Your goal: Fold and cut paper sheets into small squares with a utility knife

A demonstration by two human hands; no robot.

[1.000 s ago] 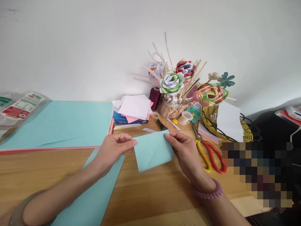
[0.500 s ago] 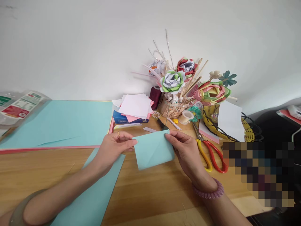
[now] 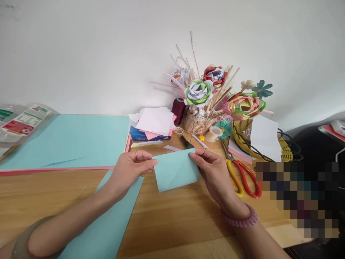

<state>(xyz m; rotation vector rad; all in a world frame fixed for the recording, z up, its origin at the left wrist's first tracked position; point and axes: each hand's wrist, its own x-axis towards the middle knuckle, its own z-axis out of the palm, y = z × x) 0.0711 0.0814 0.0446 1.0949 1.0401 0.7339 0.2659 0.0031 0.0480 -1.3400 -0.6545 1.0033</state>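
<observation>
A small light-blue sheet of paper (image 3: 176,171) is held up above the wooden table, stretched between both hands. My left hand (image 3: 134,167) pinches its upper left corner between thumb and fingers. At the upper right corner my right hand (image 3: 211,169) grips it the same way. A faint diagonal crease runs across the sheet. Below my left forearm lies a longer light-blue paper strip (image 3: 118,223), partly covered by the arm. Scissors with one yellow and one red handle (image 3: 246,178) rest just right of my right hand.
Large blue sheets (image 3: 88,140) lie at the back left beside a clear plastic package (image 3: 24,122). White and pink paper squares (image 3: 155,120) sit on a blue box. Paper flowers (image 3: 198,93) and sticks stand in a holder. A yellow basket (image 3: 242,138) is at the right.
Both hands keep their hold on the small blue sheet. Its lower edge has risen slightly; otherwise the view has barely shifted.
</observation>
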